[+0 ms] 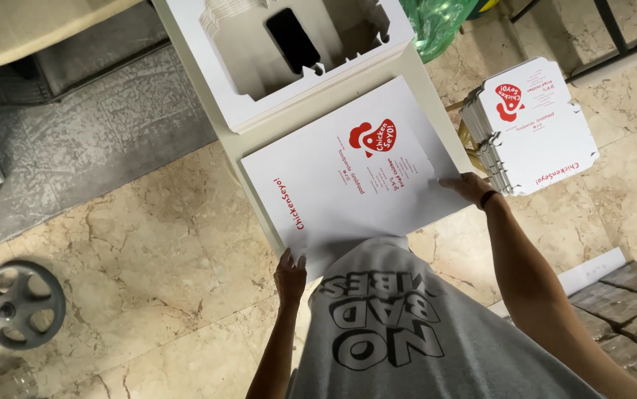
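Lying flat on the white bench (436, 96), a white cardboard sheet (348, 177) with red print is the thing both hands work on, and everything here is placed from it. Far to its left, on the marbled floor, sits a grey wheel-shaped weight (21, 303). At the sheet's near left corner the left hand (290, 275) has its grip closed on the edge, fingers curled up against the cardboard. Beyond the sheet, further along the bench, stands an opened white box (296, 52) with cut-out flaps and a dark slot inside. Just behind that, to the right, a green plastic bag (436, 22) shows. At the sheet's right edge the right hand (468, 186) lies with fingers flattened on the cardboard; its grip is loose rather than clenched, and a dark band circles the wrist. Right of the sheet, clear of the bench, a stack of the same printed sheets (533, 129) stands. Nothing lies between either hand and the sheet.
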